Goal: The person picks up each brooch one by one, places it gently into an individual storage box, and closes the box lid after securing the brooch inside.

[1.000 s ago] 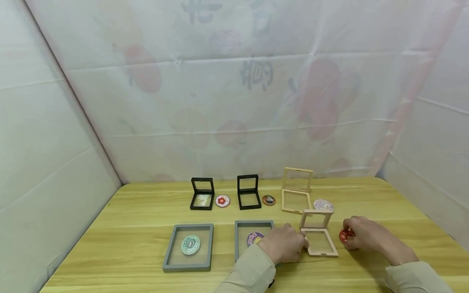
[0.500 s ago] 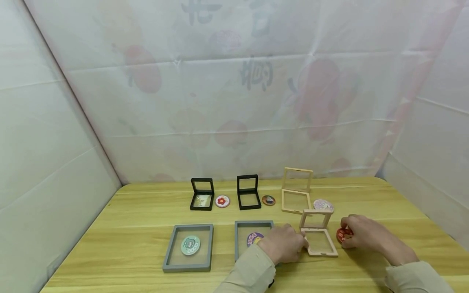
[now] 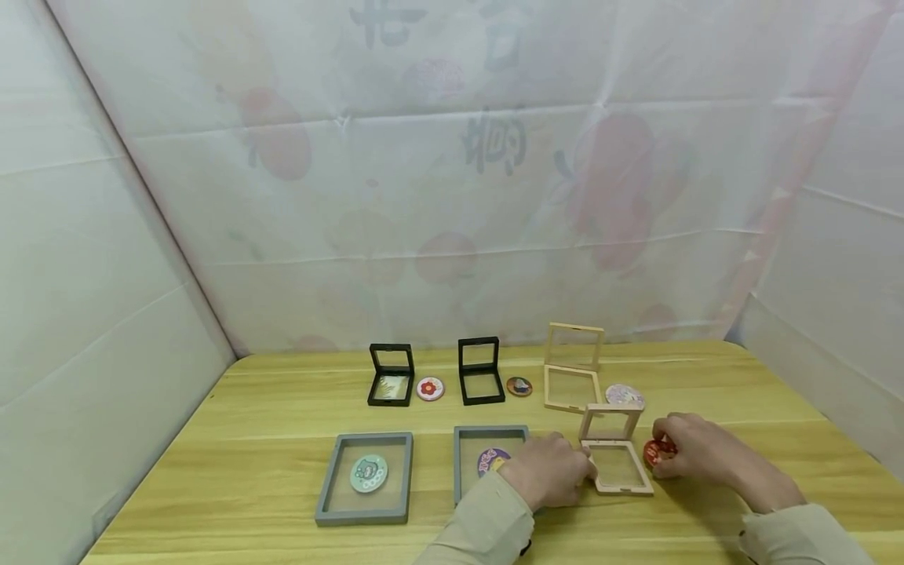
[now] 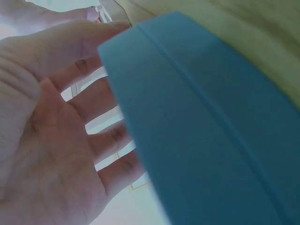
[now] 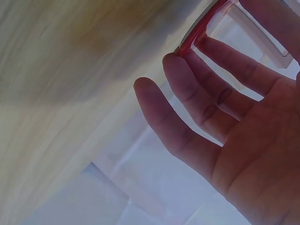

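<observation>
My left hand holds the left edge of a small pale-pink display frame, which stands with its lid raised. Just right of that frame, my right hand pinches a round red badge by its rim, tilted up. The badge shows between the fingertips in the right wrist view, with the other fingers spread. Under my left wrist lies a grey frame with a purple badge, partly covered. Its side fills much of the left wrist view and hides those fingertips.
Another grey frame with a green badge lies left. Behind stand two open black frames and an open yellow frame. Flower, brown and pale purple badges lie beside them.
The right hand has brought the red badge a little to the left, closer to the pale-pink frame. My left hand has stayed at that frame's edge.
</observation>
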`<state>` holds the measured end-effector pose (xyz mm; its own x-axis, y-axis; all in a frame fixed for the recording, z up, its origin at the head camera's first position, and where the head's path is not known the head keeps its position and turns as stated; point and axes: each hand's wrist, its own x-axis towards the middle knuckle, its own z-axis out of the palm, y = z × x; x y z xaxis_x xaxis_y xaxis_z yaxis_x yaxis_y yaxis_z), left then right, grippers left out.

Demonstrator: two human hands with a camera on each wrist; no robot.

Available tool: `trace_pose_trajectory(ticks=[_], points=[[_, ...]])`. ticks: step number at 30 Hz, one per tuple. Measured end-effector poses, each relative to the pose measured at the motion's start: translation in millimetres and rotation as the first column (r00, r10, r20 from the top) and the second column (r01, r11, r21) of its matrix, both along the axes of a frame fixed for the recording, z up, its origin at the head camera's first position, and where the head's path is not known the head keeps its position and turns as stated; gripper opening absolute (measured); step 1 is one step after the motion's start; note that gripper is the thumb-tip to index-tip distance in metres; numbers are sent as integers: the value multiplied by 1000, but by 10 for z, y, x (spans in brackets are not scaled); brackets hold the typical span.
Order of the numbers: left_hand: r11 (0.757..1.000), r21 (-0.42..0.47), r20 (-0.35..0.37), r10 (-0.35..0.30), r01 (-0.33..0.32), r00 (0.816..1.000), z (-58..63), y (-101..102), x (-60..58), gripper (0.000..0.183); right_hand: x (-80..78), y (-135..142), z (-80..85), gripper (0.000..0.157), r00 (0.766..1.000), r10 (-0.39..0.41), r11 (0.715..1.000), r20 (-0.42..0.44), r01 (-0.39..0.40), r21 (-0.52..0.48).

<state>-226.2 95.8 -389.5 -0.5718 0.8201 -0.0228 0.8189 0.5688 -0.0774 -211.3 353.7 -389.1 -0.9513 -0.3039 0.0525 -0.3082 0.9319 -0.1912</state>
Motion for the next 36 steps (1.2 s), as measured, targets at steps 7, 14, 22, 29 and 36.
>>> trace_pose_trajectory(ticks=[7, 14, 22, 29, 36], points=[[1000, 4, 0, 4, -4, 1000, 14, 7, 1, 31, -5, -27, 14, 32, 999, 22, 1000, -28, -22, -10], [1000, 0, -10, -7, 7, 1000, 18, 3, 3, 31, 4, -63, 27, 34, 998, 47, 999, -41, -48, -15], [1000, 1, 0, -1, 1, 1000, 6, 15, 7, 30, -15, -123, 15, 28, 994, 107, 991, 1, -107, -78], [1000, -1, 3, 2, -2, 1000, 8, 3, 4, 31, -5, -220, 51, 26, 991, 130, 986, 23, -127, -112], [1000, -3, -4, -10, 10, 1000, 0, -4, -10, 30, 12, -325, 57, 29, 988, 146, 979, 46, -138, -149]])
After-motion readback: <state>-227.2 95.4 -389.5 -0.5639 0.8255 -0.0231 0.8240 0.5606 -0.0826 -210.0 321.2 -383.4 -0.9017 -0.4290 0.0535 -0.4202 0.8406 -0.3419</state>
